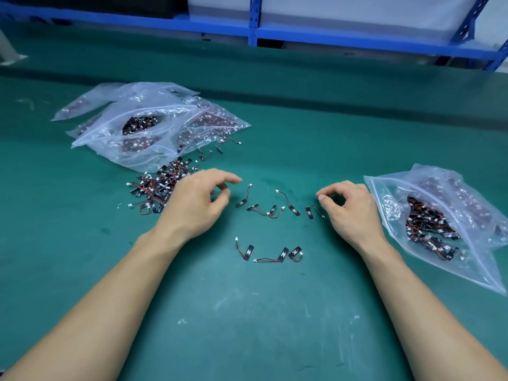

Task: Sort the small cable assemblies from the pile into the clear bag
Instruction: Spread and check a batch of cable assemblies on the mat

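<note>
Mid-sort, my left hand (pixel 198 200) and right hand (pixel 350 207) hang loosely curled, empty, over scattered cables (pixel 294 210) mid-frame; next I'd pinch one for the right-side bag (pixel 390 193).

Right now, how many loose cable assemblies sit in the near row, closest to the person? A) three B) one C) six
A: three cable assemblies lie side by side in the near row on the green mat.

near mat (pixel 247 325) bare | left — pile (pixel 156 188) | right — bag (pixel 439 224)
</note>
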Available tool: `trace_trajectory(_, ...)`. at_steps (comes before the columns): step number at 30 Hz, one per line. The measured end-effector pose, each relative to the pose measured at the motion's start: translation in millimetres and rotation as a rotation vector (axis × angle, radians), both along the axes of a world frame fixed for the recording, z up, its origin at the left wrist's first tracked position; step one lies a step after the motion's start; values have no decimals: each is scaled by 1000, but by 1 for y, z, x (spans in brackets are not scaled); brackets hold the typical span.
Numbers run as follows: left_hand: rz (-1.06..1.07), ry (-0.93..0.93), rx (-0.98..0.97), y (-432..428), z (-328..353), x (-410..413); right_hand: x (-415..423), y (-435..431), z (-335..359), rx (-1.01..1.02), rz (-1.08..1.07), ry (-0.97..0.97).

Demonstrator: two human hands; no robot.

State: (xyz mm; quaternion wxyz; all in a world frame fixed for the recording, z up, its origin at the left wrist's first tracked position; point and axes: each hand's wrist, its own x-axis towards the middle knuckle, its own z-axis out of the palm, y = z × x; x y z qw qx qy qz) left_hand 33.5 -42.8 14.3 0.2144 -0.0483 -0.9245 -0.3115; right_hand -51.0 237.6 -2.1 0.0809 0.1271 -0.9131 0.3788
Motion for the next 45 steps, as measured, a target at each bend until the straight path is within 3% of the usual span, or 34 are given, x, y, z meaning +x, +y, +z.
trace_trajectory(5, 189, -112, -467, -26, -9, -25, 0, 0, 0, 2, 1, 3)
trace_trajectory(8, 208, -195, -580, -38, -10, -34, 1, -1, 0, -13, 4, 8)
trace_trajectory(18, 136, 20, -292, -51, -3, -33, 1, -1, 1, -23, 11, 0)
trace_trajectory(25, 226, 161, -115, -52, -4, -31, 1, -1, 2, -10, 8, 5)
trace_trajectory(30, 279, 130, -5, -56, -7, -30, 0, -1, 1, -13, 5, 0)
trace_trajectory(34, 165, -21, -140, -55, -10, -29, 1, 0, 0, -24, 9, 1)
trace_trajectory(37, 195, -115, -291, -53, -10, -28, 1, 0, 0, -20, 5, -3)
trace_trajectory(45, 266, -124, -364, -49, -7, -29, 2, -1, 2, -27, 2, -16)
